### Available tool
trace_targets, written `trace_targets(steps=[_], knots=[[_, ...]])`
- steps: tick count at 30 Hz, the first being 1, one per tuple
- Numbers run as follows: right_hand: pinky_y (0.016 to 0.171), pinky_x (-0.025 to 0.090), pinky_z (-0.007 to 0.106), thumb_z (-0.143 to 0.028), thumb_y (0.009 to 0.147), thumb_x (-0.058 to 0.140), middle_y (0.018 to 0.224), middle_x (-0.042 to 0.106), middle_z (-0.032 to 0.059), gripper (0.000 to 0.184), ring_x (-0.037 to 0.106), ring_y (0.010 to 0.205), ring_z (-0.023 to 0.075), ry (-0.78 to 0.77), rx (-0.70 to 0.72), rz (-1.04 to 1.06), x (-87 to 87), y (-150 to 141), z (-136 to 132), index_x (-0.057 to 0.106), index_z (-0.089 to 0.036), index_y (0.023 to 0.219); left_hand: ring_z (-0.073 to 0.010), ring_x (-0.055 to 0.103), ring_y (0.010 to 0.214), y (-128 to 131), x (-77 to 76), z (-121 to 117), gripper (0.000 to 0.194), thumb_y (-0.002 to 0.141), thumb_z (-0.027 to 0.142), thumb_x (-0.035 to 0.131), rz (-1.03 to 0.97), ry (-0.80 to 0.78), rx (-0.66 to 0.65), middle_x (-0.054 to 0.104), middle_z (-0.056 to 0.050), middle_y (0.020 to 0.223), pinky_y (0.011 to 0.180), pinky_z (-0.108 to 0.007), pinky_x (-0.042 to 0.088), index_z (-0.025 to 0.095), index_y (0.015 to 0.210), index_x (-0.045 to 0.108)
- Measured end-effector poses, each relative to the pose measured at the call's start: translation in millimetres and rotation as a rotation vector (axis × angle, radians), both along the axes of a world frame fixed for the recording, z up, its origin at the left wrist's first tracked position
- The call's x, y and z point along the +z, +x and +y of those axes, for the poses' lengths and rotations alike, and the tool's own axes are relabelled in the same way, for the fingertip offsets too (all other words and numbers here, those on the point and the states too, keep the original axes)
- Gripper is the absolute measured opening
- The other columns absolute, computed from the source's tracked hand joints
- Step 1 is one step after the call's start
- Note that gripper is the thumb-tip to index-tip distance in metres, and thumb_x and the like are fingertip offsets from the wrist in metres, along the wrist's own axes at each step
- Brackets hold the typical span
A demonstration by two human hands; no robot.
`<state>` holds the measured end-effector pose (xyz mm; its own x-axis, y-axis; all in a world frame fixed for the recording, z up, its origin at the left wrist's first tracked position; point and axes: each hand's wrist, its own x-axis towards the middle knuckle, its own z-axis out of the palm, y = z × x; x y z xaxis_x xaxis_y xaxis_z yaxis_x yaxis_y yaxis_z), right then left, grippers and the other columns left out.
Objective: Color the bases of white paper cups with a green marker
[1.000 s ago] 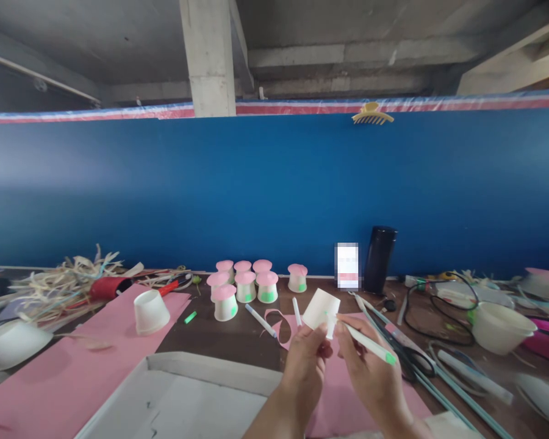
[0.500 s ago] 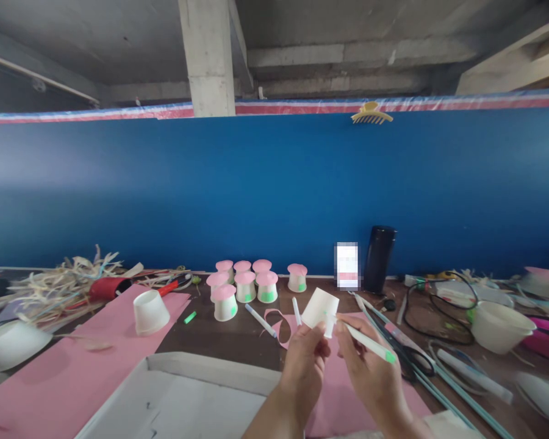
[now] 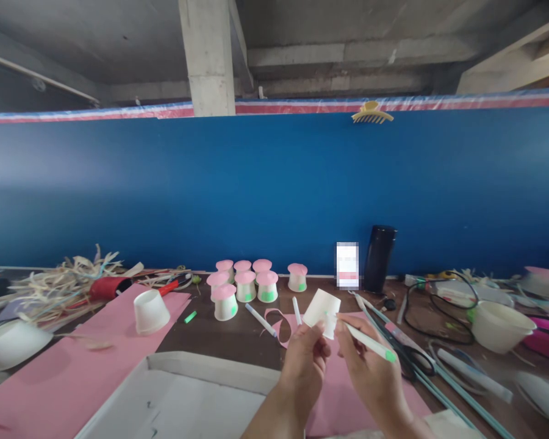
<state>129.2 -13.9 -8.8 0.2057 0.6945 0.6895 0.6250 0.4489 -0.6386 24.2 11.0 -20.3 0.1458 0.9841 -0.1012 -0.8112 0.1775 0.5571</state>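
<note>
My left hand pinches a small white paper cup held up over the table, its base turned toward me. In my right hand is a white marker pen with a green end, its tip touching the cup's side. Both hands hover above a pink paper sheet near the table's front. Beyond them stand several upturned white cups with pink tops and green marks.
A white shallow box lies at the front left. Another upturned cup sits on pink paper. Loose pens, scissors, cables, a white bowl, a black flask and straw scraps crowd the table before a blue wall.
Almost nothing: the cup has tipped very slightly in my left hand while the pen stays against it.
</note>
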Motion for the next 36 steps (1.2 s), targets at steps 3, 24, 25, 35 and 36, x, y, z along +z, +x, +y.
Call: trace_targets(steps=[3,24,25,35,36], knots=[[0.059,0.051,0.022,-0.034,0.085,0.052,0.078,0.067,0.002,0.02,0.064,0.064,0.0139,-0.015,-0.003,0.001,0.2,0.3,-0.8,0.061,-0.02,0.096,-0.0056,0.044,0.05,-0.3,0.1,0.5,0.013,0.065,0.017,0.072,-0.009,-0.01,0.005,0.05,0.003,0.058,0.048,-0.019,0.037,0.012,0.067,0.06],[0.057,0.05,0.023,-0.035,0.085,0.052,0.077,0.067,0.0028,0.021,0.061,0.059,0.0136,-0.046,0.015,0.009,-2.9,0.9,-0.3,0.061,-0.02,0.097,-0.0055,0.046,0.047,-4.4,5.2,0.4,0.013,0.071,0.01,0.066,-0.073,-0.101,0.014,0.05,0.002,0.051,0.045,-0.017,0.039,0.012,0.062,0.056],[0.057,0.05,0.023,-0.035,0.084,0.052,0.076,0.067,0.0027,0.021,0.061,0.059,0.0137,-0.041,0.016,0.007,-2.9,0.9,0.1,0.061,-0.02,0.097,-0.0055,0.046,0.047,-4.4,5.2,0.4,0.013,0.071,0.01,0.065,-0.077,-0.109,0.015,0.05,0.002,0.051,0.045,-0.017,0.039,0.012,0.062,0.056],[0.058,0.05,0.022,-0.034,0.085,0.052,0.078,0.066,0.0022,0.02,0.061,0.06,0.0129,-0.047,0.036,0.023,-0.9,-0.7,0.8,0.06,-0.02,0.097,-0.0055,0.046,0.047,-6.4,9.1,-0.6,0.013,0.07,0.008,0.066,-0.096,-0.169,0.016,0.051,0.002,0.053,0.044,-0.017,0.039,0.012,0.062,0.056],[0.058,0.05,0.022,-0.034,0.085,0.052,0.078,0.066,0.0019,0.02,0.061,0.06,0.0127,-0.047,0.037,0.026,-1.1,-0.7,0.5,0.06,-0.02,0.097,-0.0055,0.046,0.047,-6.7,9.7,-0.9,0.013,0.07,0.008,0.066,-0.093,-0.176,0.012,0.05,0.002,0.052,0.044,-0.017,0.039,0.012,0.062,0.056]])
